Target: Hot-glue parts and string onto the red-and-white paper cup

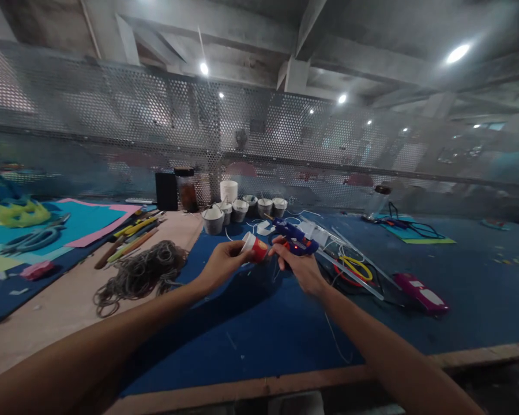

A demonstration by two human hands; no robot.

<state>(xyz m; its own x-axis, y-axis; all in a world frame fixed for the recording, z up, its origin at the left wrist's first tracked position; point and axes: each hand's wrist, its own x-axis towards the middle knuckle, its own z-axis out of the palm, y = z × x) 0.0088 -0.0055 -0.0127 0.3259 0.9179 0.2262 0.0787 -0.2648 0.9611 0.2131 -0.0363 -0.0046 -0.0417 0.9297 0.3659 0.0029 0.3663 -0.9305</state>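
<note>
"Left hand [225, 262] first: what has it got?"

"It's pinching a red and white paper cup [259, 249], fingers narrowed around it. The cup is tipped on its side, mouth toward the upper left, above the blue tabletop [229, 357]."

"And the right hand [301, 266]?"

"Fingers bent, close by the cup's base and in front of a blue glue gun [292, 231]. I can't tell whether they're closed around its handle; the hand covers that part. A red light shows on the gun, and its nozzle points to the upper left."

"What's just past them?"

"Several small grey cups [213, 221] near the mesh screen [155, 121], with a stack of white cups [229, 191] behind."

"Out to the sides?"

"A tangled heap of grey cord [147, 271] on the left, with scissors [43, 238] farther out on coloured paper. On the right, clear sticks [354, 276], a yellow loop [358, 268] and a purple thing [419, 293] I can't identify."
</note>
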